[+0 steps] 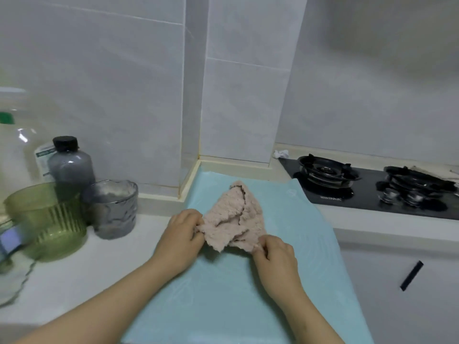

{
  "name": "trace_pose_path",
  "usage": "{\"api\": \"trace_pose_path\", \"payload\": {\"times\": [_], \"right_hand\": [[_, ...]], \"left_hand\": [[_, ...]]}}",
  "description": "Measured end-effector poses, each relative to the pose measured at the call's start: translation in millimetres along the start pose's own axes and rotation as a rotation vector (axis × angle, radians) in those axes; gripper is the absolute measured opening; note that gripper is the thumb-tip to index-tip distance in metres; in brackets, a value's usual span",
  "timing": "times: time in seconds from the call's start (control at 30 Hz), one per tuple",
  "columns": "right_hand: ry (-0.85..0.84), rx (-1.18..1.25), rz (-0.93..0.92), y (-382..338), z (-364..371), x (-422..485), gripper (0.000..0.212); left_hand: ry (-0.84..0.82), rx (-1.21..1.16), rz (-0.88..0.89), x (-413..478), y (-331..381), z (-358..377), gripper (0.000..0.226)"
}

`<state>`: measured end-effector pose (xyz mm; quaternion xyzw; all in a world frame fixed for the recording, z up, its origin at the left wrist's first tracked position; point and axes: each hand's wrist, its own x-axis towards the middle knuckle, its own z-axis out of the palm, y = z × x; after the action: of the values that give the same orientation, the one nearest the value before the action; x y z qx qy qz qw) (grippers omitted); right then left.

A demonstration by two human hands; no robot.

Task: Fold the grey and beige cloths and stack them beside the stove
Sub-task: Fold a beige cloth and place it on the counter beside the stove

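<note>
A fluffy beige cloth [234, 214] with a dark stitched edge lies crumpled on a light blue mat [223, 289] on the counter. My left hand [182, 234] pinches the cloth's near left corner. My right hand [275, 254] grips its near right corner. The far part of the cloth rests on the mat. The black gas stove [367, 187] with two burners sits to the right of the mat. No grey cloth is in view.
On the left of the counter stand a green ribbed bowl [47, 219], a grey glass cup [113, 209], a dark-capped grey bottle [70, 165] and a large clear bottle [15, 155]. A crumpled white scrap [281, 153] lies behind the stove. White tiled walls rise behind.
</note>
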<state>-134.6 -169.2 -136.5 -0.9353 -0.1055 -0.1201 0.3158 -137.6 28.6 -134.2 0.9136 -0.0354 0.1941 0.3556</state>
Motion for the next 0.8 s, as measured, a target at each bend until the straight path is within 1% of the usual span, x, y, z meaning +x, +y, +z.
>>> {"api": "trace_pose_path", "payload": {"times": [0.07,0.1,0.13,0.2,0.27,0.3,0.37,0.4,0.43,0.53,0.57,0.67,0.73,0.8], "right_hand": [[-0.023,0.064,0.013,-4,-4,-23,0.014],[-0.008,0.074,0.010,-7,-6,-35,0.013],[0.006,0.072,0.007,-9,-8,-46,0.013],[0.020,0.065,0.012,-14,-12,-65,0.017],[0.000,0.024,0.019,-20,-17,-78,0.021],[-0.018,0.000,0.021,-23,-20,-81,0.020],[-0.031,-0.009,0.031,-28,-26,-80,0.016],[-0.039,0.013,0.042,-29,-28,-76,0.015],[-0.045,0.040,0.048,-31,-29,-70,0.017],[-0.058,0.060,0.066,-34,-23,-49,0.032],[-0.038,0.052,0.062,-33,-21,-39,0.036],[0.035,0.071,0.065,-31,-14,-5,0.043],[0.047,0.096,0.052,-32,-8,17,0.049],[0.017,0.113,0.044,-34,0,37,0.056]], "left_hand": [[0.011,-0.033,-0.001,-17,5,-11,0.014],[0.007,-0.028,0.000,-26,6,-16,0.013],[-0.010,-0.011,0.000,-35,8,-20,0.015],[-0.081,0.032,-0.002,-52,10,-27,0.022],[-0.204,0.052,-0.019,-60,11,-36,0.026],[-0.262,0.028,-0.044,-60,11,-41,0.027],[-0.326,-0.094,-0.098,-53,13,-50,0.028],[-0.323,-0.136,-0.119,-47,14,-50,0.028],[-0.299,-0.130,-0.123,-39,15,-50,0.026],[-0.216,0.116,-0.108,-14,16,-36,0.021],[-0.206,0.175,-0.108,-5,16,-29,0.023],[-0.234,0.291,-0.093,19,14,-7,0.035],[-0.261,0.395,-0.084,33,10,8,0.035],[-0.277,0.476,-0.085,41,7,19,0.033]]}}
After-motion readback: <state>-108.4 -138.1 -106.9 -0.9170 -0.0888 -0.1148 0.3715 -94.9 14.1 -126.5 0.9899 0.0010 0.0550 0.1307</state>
